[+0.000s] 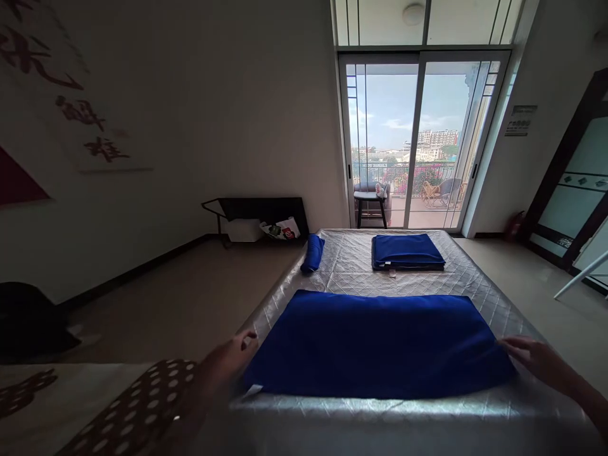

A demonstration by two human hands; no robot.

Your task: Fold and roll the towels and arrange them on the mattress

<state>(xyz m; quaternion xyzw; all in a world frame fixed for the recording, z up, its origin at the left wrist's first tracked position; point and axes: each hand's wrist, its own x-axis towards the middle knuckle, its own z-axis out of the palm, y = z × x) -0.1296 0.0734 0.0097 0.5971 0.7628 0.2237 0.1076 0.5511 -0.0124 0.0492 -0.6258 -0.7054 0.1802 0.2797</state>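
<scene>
A wide blue cloth [380, 345] lies flat across the near part of the quilted silver-grey mattress cover [349, 253], a small white label showing at its near left corner. Just outside the cloth's left edge is my left hand [235, 354], fingers loosely curled with a gap between thumb and forefinger. On the opposite side, my right hand [536, 358] reaches in with fingers stretched, their tips at the cloth's right edge; no fabric shows gripped. Farther up the bed sit a folded blue stack [407, 251] and a rolled blue bundle [313, 253].
Polka-dot patterned fabric [137, 399] is at the lower left, with a dark object [35, 320] behind it. A low black rack [261, 218] holding a white box stands against the wall. Sliding glass doors [420, 139] are beyond the bed. A white leg-like bar [582, 275] stands at right.
</scene>
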